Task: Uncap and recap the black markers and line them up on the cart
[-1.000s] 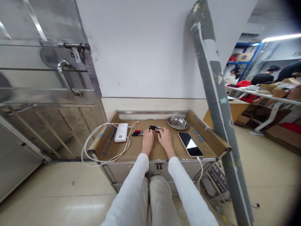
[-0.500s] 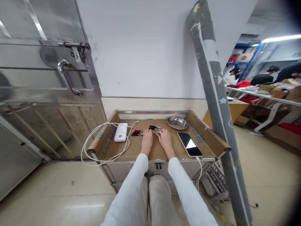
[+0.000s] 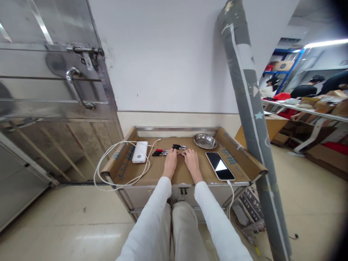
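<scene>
My left hand (image 3: 170, 162) rests over the cardboard-covered top, fingers bent and pressed together beside several markers (image 3: 160, 154) with black and red parts. Close on its right, my right hand (image 3: 191, 161) has its thumb and fingers pinched together. Between the two sets of fingertips is something small and thin that I cannot make out. Just beyond the fingertips lie more black markers (image 3: 179, 146). A shallow round metal bowl (image 3: 205, 141) stands behind and to the right of my right hand.
A white power bank (image 3: 140, 152) with a looped white cable (image 3: 108, 148) lies on the left. On the right lies a phone (image 3: 219, 166) with a cable plugged in. A long wrapped grey roll (image 3: 251, 98) leans on the wall. People sit at a far table (image 3: 301, 107).
Both hands stay in nearly the same place, with only a slight shift of the fingers. The markers, bowl and phone have not visibly moved.
</scene>
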A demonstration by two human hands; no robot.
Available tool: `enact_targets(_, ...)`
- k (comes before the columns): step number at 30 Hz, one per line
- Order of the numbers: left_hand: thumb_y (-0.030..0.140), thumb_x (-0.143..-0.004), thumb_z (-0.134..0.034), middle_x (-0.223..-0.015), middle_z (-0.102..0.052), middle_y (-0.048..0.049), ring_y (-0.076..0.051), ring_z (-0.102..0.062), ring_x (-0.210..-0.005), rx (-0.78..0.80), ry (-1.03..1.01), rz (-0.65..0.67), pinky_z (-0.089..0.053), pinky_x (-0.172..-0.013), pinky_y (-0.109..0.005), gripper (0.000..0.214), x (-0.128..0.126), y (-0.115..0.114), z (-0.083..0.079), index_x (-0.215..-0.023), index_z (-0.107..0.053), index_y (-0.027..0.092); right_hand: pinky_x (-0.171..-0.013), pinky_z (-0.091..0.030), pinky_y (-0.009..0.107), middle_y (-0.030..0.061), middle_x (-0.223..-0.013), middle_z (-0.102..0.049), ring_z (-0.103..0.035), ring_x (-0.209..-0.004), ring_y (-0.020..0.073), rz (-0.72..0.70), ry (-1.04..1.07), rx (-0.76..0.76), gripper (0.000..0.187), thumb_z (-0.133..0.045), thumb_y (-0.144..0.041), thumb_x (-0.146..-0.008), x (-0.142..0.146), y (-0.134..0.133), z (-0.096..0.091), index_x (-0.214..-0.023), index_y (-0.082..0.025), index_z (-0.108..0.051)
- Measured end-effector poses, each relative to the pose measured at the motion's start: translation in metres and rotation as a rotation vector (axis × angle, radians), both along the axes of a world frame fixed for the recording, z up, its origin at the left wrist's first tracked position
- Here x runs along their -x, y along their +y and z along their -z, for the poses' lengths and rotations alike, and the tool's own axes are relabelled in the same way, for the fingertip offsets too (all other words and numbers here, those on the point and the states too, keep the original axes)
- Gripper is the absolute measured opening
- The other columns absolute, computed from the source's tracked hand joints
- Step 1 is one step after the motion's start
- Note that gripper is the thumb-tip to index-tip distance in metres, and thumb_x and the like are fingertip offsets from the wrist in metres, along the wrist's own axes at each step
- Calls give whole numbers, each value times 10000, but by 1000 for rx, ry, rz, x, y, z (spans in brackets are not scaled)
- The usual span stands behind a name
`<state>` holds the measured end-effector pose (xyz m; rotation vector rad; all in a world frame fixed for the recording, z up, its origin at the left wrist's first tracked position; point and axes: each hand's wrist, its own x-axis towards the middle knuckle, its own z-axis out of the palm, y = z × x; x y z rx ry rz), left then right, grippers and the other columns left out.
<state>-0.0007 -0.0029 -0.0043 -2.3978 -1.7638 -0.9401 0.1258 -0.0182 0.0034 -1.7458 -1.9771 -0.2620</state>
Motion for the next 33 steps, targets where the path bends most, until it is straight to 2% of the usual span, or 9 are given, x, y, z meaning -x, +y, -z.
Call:
enact_targets(5,96,-912,-370,-974,-568,-86,-181,-536,-958,16,-14,-2,-416,-910,-340,188,0,-1,-2,-949,-549,138,-805,-330,339,94,-971,-628,-508,-931,227,51,-19,-4,212,-418,-235,-929,0,-2,-1,-945,-189,-624)
enact_targets(12,103,-912,-377,-974,-565,-79,-174,-541,-940,18,-48,28,-429,-884,-338,170,0,3,2,-931,-539,151,-813,-336,326,82,-971,-630,-523,-928,210,-22,16,23,248,-387,-228,-941,-2,3,3,-931,-201,-633)
enact_targets(19,98,-908,-382,-969,-564,-82,-180,-540,-959,3,-21,45,-423,-904,-353,164,0,5,4,-932,-537,148,-812,-339,334,90,-975,-632,-527,-933,220,9,2,14,234,-400,-233,-936,-1,0,1,-944,-200,-631)
enact_targets(26,97,-909,-377,-988,-575,-75,-169,-551,-960,9,-24,92,-447,-873,-312,165,-1,2,1,-935,-529,156,-818,-354,323,89,-1009,-636,-533,-940,213,-53,-5,17,271,-355,-229,-952,1,2,2,-975,-186,-622)
enact_targets(29,74,-904,-351,-995,-591,-88,-167,-558,-964,23,-40,91,-453,-876,-306,194,-1,0,-2,-959,-523,144,-824,-362,322,85,-1023,-629,-526,-950,215,-73,-1,29,250,-394,-253,-944,1,3,3,-1025,-191,-623)
enact_targets(33,51,-888,-335,-1040,-603,-125,-184,-562,-1032,28,-28,54,-436,-935,-331,241,-2,1,-2,-1020,-528,107,-824,-363,320,88,-981,-627,-518,-935,216,-52,9,44,283,-374,-239,-948,1,1,1,-960,-191,-652)
